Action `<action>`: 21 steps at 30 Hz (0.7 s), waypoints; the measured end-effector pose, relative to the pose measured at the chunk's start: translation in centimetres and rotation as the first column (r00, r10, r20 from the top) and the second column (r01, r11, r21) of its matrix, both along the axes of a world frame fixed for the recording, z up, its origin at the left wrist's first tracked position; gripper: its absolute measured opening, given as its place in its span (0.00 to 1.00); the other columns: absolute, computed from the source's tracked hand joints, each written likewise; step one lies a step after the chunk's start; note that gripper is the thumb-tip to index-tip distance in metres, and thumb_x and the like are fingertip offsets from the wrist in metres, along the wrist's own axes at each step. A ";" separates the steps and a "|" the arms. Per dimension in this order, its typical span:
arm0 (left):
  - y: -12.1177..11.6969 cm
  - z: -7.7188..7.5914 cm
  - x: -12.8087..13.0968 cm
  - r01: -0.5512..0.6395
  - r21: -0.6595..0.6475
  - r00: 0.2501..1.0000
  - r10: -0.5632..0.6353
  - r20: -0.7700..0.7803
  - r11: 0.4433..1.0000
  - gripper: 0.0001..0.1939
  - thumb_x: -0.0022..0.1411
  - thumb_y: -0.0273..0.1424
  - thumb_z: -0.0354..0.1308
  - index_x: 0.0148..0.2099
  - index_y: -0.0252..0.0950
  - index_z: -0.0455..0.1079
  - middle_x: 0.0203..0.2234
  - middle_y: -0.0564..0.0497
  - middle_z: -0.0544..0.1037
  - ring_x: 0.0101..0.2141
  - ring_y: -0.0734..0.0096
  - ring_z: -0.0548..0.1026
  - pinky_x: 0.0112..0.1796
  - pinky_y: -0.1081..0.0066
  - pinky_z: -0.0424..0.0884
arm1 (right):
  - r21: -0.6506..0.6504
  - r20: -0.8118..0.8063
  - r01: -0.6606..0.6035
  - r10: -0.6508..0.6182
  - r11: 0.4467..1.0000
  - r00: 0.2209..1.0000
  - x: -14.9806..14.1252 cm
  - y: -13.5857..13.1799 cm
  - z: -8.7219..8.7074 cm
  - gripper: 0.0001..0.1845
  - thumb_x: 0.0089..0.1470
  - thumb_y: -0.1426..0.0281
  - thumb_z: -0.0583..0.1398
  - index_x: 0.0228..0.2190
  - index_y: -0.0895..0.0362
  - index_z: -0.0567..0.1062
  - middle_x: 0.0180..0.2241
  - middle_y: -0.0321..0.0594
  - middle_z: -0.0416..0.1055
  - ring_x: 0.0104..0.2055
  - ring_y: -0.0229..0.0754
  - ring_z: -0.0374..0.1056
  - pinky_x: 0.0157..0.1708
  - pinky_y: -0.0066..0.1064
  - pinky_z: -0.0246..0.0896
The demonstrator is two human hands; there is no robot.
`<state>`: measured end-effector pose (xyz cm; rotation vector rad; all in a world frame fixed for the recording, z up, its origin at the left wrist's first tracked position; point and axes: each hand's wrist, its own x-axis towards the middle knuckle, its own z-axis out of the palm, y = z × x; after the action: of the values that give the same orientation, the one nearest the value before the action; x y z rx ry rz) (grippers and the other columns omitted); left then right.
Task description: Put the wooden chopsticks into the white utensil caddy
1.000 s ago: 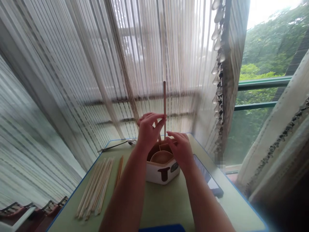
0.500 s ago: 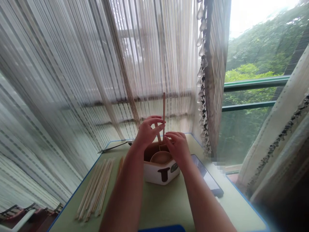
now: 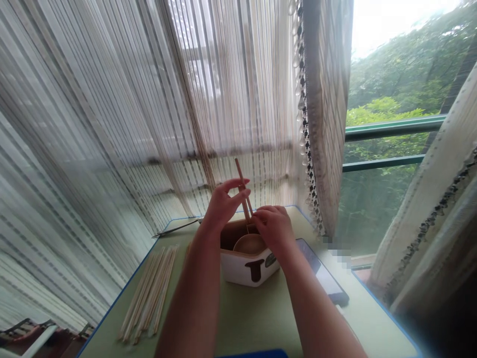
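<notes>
A white holder point(image 3: 244, 266) with a brown rim and dark markings stands on the green table point(image 3: 257, 318). Its inside is split into compartments, one of them round. Brown chopsticks point(image 3: 243, 191) lean out of a rear compartment, tilted to the left. My left hand point(image 3: 220, 205) pinches them with thumb and forefinger above the holder. On the holder's right rear rim rests my right hand point(image 3: 273, 227), its fingers curled at the base of the chopsticks.
Several pale chopsticks point(image 3: 149, 293) lie in a row on the table's left side. A metal spoon point(image 3: 175, 228) lies at the far left edge, a dark phone point(image 3: 323, 276) right of the holder. Sheer curtains point(image 3: 149, 114) and a window railing stand behind.
The chopstick in my left hand has sunk lower into the holder and tilted from upright to leaning left. Both hands have come down closer to the rim.
</notes>
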<state>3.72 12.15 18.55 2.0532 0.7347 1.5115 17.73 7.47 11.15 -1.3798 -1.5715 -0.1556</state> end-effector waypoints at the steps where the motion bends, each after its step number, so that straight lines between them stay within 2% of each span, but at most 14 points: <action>1: 0.1 0.0 0.0 0.006 -0.013 1.000 -0.006 0.028 1.000 0.14 0.53 0.34 0.61 0.43 0.38 0.74 0.38 0.47 0.78 0.42 0.67 0.74 0.45 0.65 0.68 | -0.011 0.008 0.010 -0.010 1.000 1.000 0.0 0.0 -0.1 0.06 0.48 0.68 0.60 0.28 0.51 0.80 0.35 0.38 0.76 0.42 0.47 0.63 0.43 0.39 0.57; 6: 0.5 -0.4 0.1 0.033 -0.045 0.997 -0.029 0.077 0.998 0.14 0.52 0.35 0.61 0.41 0.36 0.75 0.35 0.47 0.79 0.39 0.67 0.76 0.43 0.66 0.70 | -0.044 0.024 0.056 -0.055 0.997 0.998 0.0 -0.1 -0.3 0.06 0.47 0.67 0.61 0.27 0.50 0.80 0.36 0.39 0.75 0.41 0.47 0.62 0.43 0.40 0.56; 12: 0.7 -0.7 0.7 -0.004 -0.032 0.998 0.006 0.066 0.999 0.15 0.51 0.36 0.63 0.41 0.36 0.75 0.34 0.48 0.79 0.37 0.69 0.76 0.41 0.67 0.70 | -0.009 -0.003 0.009 -0.009 1.000 1.000 0.0 0.1 -0.3 0.07 0.50 0.67 0.59 0.29 0.50 0.79 0.36 0.37 0.76 0.40 0.46 0.63 0.43 0.38 0.56; 17: 1.2 -0.9 0.7 -0.035 -0.087 0.995 0.043 0.086 0.996 0.17 0.51 0.36 0.62 0.43 0.36 0.74 0.34 0.47 0.79 0.37 0.69 0.76 0.42 0.66 0.70 | -0.027 0.012 0.015 -0.014 1.000 1.000 -0.2 -0.2 -0.2 0.07 0.50 0.67 0.60 0.28 0.50 0.79 0.34 0.37 0.76 0.39 0.46 0.63 0.42 0.38 0.56; 21: 1.2 -0.8 0.4 0.021 -0.158 0.991 0.000 0.133 0.987 0.17 0.49 0.37 0.64 0.42 0.36 0.75 0.32 0.47 0.79 0.35 0.69 0.76 0.40 0.67 0.71 | -0.017 0.016 0.013 -0.012 1.000 1.000 -0.4 -0.4 0.0 0.06 0.50 0.68 0.60 0.29 0.50 0.79 0.34 0.37 0.76 0.40 0.46 0.63 0.42 0.38 0.56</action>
<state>4.16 13.37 17.73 1.8183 0.7656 1.5156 17.30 7.04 11.11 -1.4048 -1.5810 -0.1620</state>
